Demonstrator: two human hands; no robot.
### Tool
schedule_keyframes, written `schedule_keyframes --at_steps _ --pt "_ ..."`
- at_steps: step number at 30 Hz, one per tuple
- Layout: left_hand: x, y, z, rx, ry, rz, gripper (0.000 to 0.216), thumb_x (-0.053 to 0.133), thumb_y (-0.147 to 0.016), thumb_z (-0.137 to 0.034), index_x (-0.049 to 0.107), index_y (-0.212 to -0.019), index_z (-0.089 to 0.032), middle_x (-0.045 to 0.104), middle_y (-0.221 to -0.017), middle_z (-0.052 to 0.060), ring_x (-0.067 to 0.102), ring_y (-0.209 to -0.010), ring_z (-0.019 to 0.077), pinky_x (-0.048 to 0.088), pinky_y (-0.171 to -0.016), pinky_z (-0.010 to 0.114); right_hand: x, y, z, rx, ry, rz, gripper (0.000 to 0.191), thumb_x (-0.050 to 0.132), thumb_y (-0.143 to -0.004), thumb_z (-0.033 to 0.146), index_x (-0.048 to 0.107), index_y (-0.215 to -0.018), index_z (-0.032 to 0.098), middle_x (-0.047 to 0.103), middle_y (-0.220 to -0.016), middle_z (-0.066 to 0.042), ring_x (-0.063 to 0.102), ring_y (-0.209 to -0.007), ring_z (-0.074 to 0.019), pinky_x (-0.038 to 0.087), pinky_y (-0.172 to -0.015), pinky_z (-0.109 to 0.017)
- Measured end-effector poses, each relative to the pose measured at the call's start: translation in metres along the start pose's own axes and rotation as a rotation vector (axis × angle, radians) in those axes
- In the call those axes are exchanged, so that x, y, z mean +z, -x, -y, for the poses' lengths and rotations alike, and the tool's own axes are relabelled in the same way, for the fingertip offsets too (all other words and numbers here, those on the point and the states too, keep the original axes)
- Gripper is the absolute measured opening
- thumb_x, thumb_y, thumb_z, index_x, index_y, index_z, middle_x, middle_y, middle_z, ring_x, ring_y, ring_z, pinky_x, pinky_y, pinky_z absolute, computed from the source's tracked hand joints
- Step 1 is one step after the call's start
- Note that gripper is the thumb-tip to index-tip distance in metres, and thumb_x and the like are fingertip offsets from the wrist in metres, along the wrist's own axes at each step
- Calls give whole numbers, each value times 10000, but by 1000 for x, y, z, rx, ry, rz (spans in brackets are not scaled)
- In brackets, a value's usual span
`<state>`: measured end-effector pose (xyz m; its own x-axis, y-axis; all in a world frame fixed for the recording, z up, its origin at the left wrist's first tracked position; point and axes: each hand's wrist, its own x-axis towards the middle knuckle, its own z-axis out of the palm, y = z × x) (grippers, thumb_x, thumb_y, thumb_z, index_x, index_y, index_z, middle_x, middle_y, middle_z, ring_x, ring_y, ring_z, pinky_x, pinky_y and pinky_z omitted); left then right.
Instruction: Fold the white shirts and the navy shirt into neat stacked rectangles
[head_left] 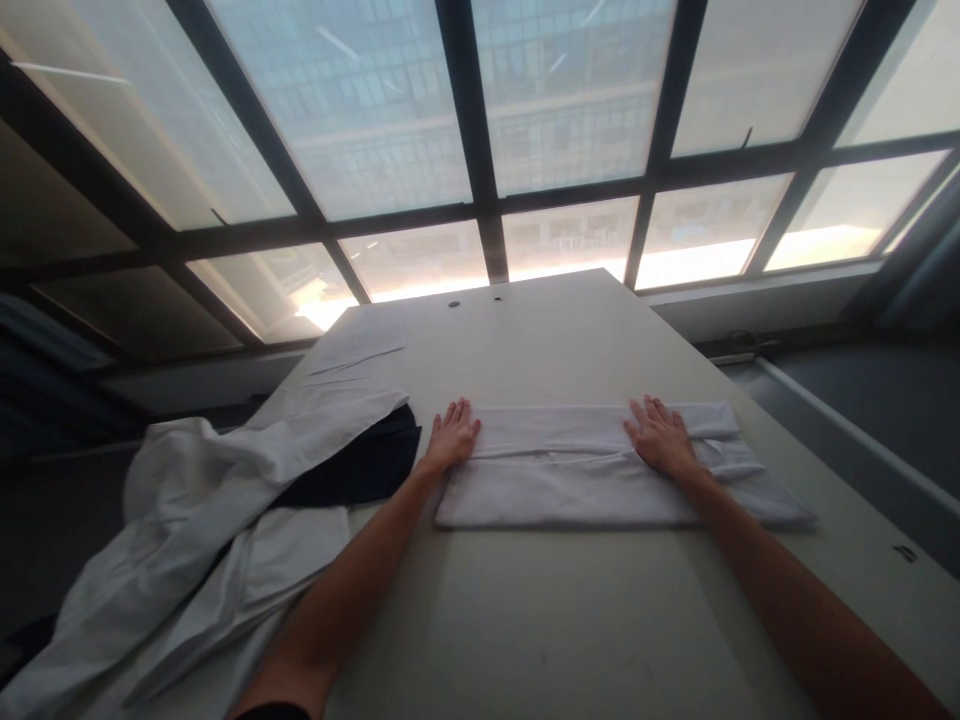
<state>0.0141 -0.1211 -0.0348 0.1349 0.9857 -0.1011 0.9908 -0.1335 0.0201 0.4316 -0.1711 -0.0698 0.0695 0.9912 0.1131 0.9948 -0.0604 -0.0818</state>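
A white cloth garment (570,492), folded into a long flat strip, lies across the table in front of me. Its exact kind I cannot tell. At its left end my left hand (452,436) rests flat at the edge, fingers stretched forward. My right hand (660,436) lies palm down on the right part of the cloth with its fingers spread. A crease runs lengthwise between the two hands. Beyond my right hand, the right end of the cloth looks layered and slightly uneven.
Loose white garments (225,490) are heaped on the left, hanging over the table's edge, with a dark navy cloth (360,465) among them. The white table (540,350) reaches toward large framed windows (570,90). A pale rail (855,435) runs along the right.
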Motion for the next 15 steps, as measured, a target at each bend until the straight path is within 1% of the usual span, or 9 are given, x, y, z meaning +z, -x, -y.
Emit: schedule_keyframes --at_steps 2,4,6,8,10,12,14,15 --pt "-8 -2 -3 -6 9 12 613 208 -1036 -407 215 -1557 -83 164 -1628 177 121 -1511 309 177 -1173 568 2 -1 -1 -1 -5 0 578 284 -1018 433 365 -1521 161 303 -1594 -164 234 -1476 -292 207 -1161 -527" --pt "-15 -2 -22 17 31 -58 607 225 -1039 -406 250 -1541 -65 205 -1613 203 143 -1505 327 178 -1170 572 4 -2 -2 -7 -8 -9 579 285 -1015 434 373 -1517 159 308 -1591 -166 238 -1474 -296 212 -1157 -533" --pt "-17 1 -56 98 77 -170 587 243 -1042 -399 284 -1530 -75 246 -1604 197 167 -1500 324 170 -1180 551 6 -2 -3 -17 -14 -22 580 290 -1011 431 382 -1512 153 316 -1587 -171 243 -1471 -301 215 -1153 -538" --pt "-15 7 -102 223 154 -207 556 254 -1045 -392 332 -1517 -110 321 -1582 175 220 -1491 296 189 -1190 511 6 -2 -4 -25 -26 -31 578 298 -1008 424 394 -1505 145 327 -1580 -176 250 -1467 -305 216 -1150 -541" --pt "-9 15 -149 357 217 -187 546 265 -1043 -409 357 -1511 -142 349 -1573 154 257 -1480 287 217 -1185 513 6 -2 -4 -26 -41 -38 571 309 -1004 414 408 -1495 140 337 -1574 -179 256 -1464 -304 217 -1148 -540" --pt "-1 23 -191 442 263 -171 556 250 -1044 -439 366 -1508 -156 358 -1571 142 270 -1476 287 228 -1182 521 6 -3 -3 -20 -53 -50 562 324 -1000 401 422 -1485 134 344 -1571 -181 262 -1462 -301 216 -1150 -533" --pt "8 29 -222 498 292 -174 579 244 -1042 -464 353 -1513 -145 354 -1573 145 266 -1476 290 224 -1183 531 5 -3 -3 -9 -65 -60 550 338 -998 383 435 -1475 128 353 -1566 -182 269 -1460 -299 210 -1153 -525" --pt "12 31 -233 528 302 -173 583 245 -1043 -465 340 -1519 -142 352 -1574 143 264 -1477 289 221 -1184 535 4 -3 -2 -4 -74 -63 542 341 -998 372 442 -1471 127 358 -1564 -181 270 -1460 -297 205 -1155 -522"
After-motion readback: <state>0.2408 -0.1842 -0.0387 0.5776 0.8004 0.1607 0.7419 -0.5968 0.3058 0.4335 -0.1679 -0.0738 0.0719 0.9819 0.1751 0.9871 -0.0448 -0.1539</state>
